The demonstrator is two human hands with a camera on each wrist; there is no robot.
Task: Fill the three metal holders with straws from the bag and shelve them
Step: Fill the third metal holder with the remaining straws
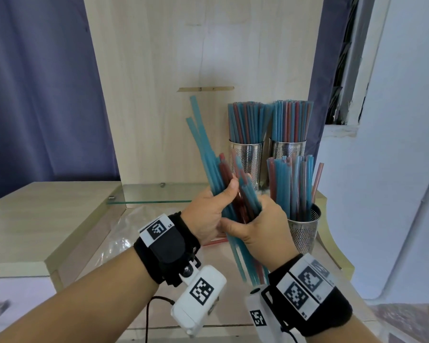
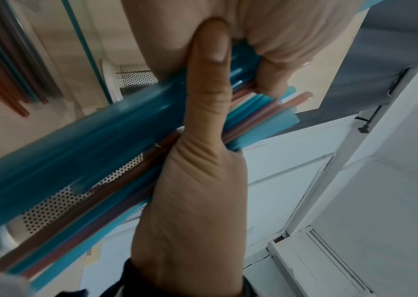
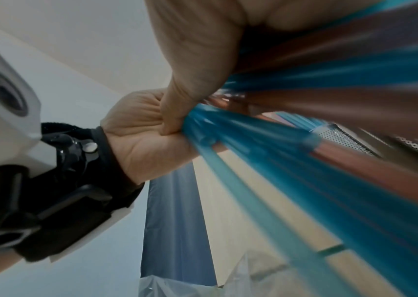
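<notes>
Both hands grip one bundle of blue and red straws (image 1: pixel 235 194) above the wooden counter, tilted up to the left. My left hand (image 1: pixel 209 214) curls round its middle, thumb across the straws (image 2: pixel 116 136). My right hand (image 1: pixel 263 231) wraps the bundle (image 3: pixel 304 160) just below and to the right. Three perforated metal holders stand to the right: two at the back (image 1: pixel 247 157) (image 1: pixel 286 148) are packed with straws, and the near one (image 1: pixel 304 233) holds a looser set. A clear plastic bag (image 1: pixel 124 233) lies on the counter beneath my left wrist.
A glass shelf (image 1: pixel 156 194) juts out at the back left, in front of a wooden back panel (image 1: pixel 183 58). One red straw (image 1: pixel 214 242) lies loose on the counter. A wooden cabinet top (image 1: pixel 35 219) is on the left, a white wall on the right.
</notes>
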